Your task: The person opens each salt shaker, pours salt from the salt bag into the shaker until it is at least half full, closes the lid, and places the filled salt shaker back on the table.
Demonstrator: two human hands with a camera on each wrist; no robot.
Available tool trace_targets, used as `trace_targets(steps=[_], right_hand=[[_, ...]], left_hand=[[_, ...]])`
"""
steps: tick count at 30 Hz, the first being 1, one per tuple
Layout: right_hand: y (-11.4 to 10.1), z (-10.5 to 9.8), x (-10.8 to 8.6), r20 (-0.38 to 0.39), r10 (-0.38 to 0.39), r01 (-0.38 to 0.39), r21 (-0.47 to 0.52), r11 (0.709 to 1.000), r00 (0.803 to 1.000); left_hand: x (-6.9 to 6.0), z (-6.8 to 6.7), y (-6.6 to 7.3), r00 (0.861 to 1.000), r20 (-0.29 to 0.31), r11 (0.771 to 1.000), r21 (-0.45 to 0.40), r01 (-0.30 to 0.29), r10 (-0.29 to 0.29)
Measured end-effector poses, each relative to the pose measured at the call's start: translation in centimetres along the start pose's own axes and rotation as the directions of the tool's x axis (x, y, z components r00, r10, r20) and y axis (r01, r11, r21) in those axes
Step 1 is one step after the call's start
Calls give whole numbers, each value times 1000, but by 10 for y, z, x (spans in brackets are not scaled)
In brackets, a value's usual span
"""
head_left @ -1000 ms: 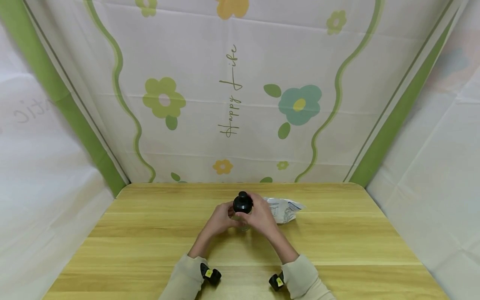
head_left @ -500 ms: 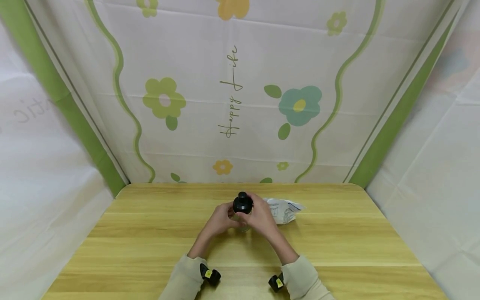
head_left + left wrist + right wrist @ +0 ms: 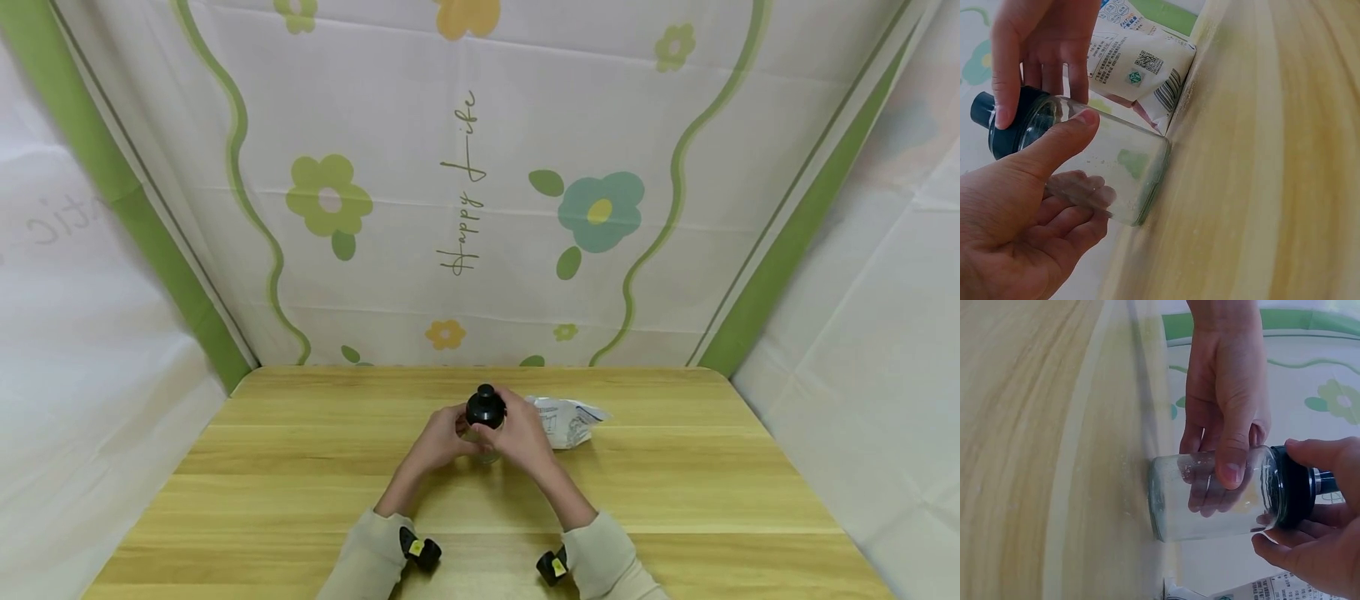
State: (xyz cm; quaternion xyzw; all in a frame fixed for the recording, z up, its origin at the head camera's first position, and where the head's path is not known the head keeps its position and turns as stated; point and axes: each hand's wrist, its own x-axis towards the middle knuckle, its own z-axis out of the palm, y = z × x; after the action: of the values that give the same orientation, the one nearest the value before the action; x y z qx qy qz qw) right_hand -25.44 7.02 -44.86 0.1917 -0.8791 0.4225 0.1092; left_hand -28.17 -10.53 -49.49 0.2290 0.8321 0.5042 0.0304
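A clear glass jar [image 3: 1116, 156] with a black knobbed lid [image 3: 485, 407] stands upright on the wooden table, and its walls look see-through in both wrist views. My left hand [image 3: 438, 439] grips the glass body, thumb on the near side and fingers curled behind, as the right wrist view also shows [image 3: 1225, 406]. The black lid [image 3: 1296, 487] is pinched around its rim by the thumb and fingers of my right hand [image 3: 522, 433]. The lid sits on the jar's mouth. Part of the jar is hidden behind my hands in the head view.
Just right of my right hand lies a white printed packet [image 3: 572, 423], crumpled at its end. The wooden table [image 3: 315, 500] reaches back to a white curtain [image 3: 465, 208] with flowers, and further white sheets hang at both sides.
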Motion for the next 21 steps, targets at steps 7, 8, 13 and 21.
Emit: trace_targets(steps=[7, 8, 13, 21], right_hand=[[0, 0, -1, 14, -3, 3, -2, 1000, 1000], [0, 0, -1, 14, -3, 3, -4, 1000, 1000], [0, 0, 0, 6, -45, 45, -29, 999, 999], [0, 1, -1, 3, -28, 28, -29, 999, 1000]], left_hand=[[0, 0, 0, 1000, 9, 1000, -6, 0, 0], [0, 0, 1, 1000, 7, 1000, -2, 3, -3], [0, 0, 2, 1000, -4, 999, 34, 7, -6], [-1, -2, 4, 1000, 10, 1000, 19, 4, -4]])
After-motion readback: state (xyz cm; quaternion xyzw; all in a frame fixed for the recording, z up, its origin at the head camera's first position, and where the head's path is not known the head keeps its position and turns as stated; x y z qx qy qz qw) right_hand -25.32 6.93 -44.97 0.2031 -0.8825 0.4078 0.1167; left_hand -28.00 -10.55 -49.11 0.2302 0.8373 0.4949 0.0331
